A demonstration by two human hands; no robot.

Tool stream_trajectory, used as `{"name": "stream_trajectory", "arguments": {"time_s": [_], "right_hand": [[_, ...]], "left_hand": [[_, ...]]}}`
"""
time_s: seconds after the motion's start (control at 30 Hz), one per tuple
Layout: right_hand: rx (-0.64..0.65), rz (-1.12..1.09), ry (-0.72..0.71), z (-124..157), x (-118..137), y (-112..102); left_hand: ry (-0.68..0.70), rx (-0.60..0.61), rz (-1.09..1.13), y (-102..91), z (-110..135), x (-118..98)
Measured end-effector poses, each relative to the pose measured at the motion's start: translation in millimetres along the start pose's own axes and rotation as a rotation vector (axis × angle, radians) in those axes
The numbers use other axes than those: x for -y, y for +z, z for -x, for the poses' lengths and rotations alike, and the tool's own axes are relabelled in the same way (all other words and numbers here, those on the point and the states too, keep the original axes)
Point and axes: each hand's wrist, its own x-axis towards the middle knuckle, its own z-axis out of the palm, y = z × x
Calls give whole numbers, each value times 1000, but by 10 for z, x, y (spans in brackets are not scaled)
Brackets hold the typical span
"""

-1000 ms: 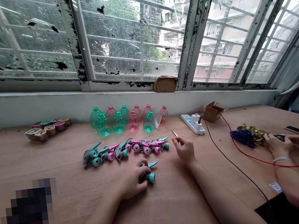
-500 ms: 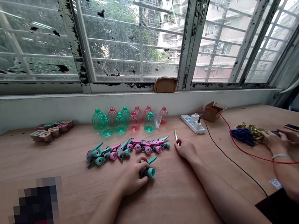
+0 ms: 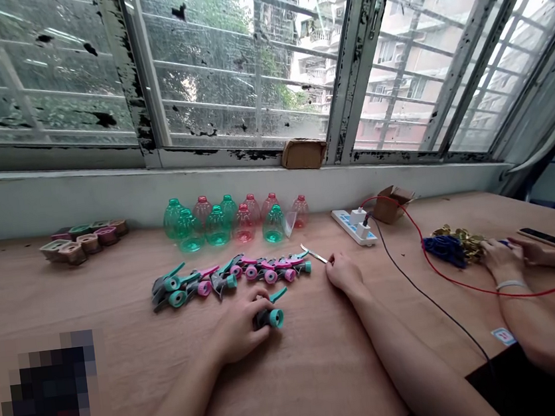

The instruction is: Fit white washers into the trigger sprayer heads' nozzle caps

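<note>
A small blue-edged label (image 3: pixel 503 336) (print too small to read) lies on the wood-grained worktop (image 3: pixel 298 392). The left hand (image 3: pixel 241 325) grasps a dark sprayer head (image 3: pixel 276 318) with teal nozzle and lever, nearer than the similar heads (image 3: pixel 270 276); the right hand (image 3: pixel 345 274) pinches a slim, shiny tool (image 3: pixel 315 254).
</note>
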Motion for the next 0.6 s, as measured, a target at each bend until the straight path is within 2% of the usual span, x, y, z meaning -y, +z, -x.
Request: {"name": "stream_trajectory", "arguments": {"time_s": [0.23, 0.6], "right_hand": [[-21, -62, -111, -44, -28, 32], [-67, -72, -85, -24, -38, 74]], "left_hand": [[-12, 8, -12, -6, -3, -16], [-8, -29, -25, -8, 6, -32]]}}
